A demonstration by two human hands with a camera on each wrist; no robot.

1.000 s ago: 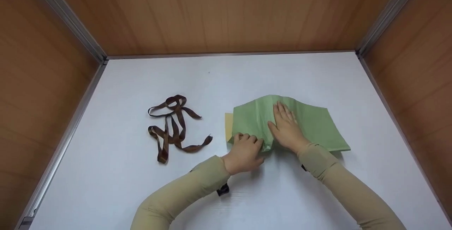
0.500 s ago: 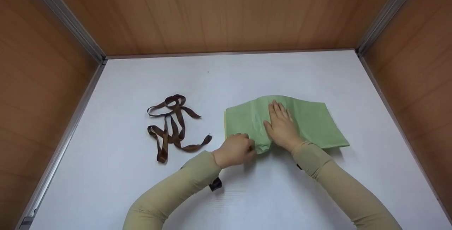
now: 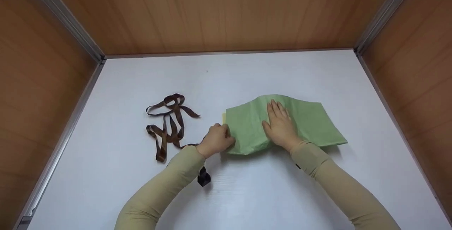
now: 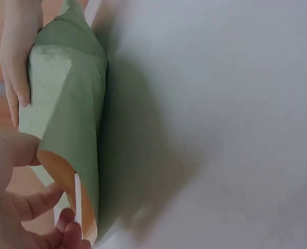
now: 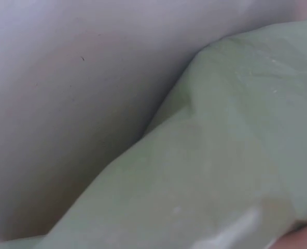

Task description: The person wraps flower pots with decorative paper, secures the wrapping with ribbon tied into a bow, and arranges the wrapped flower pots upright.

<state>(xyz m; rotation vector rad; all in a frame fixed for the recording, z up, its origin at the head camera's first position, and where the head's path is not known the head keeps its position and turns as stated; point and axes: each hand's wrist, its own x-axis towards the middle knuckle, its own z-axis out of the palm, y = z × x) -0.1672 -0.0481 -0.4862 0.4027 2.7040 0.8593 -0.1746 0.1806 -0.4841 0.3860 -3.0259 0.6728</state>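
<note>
Head view: L hand pinching green paper by L edge, R hand flat on top, hands apart. IMO firm R press, gentle L tug.

The head camera looks forward and down from above, far enough back to frame the flat white bench and brown wood-grain panels. The left-wrist camera, turned sideways, looks closely along the creased green paper sheet toward the bare right hand; the right-wrist camera, nearer still, shares that paper and bench with both other views.
</note>
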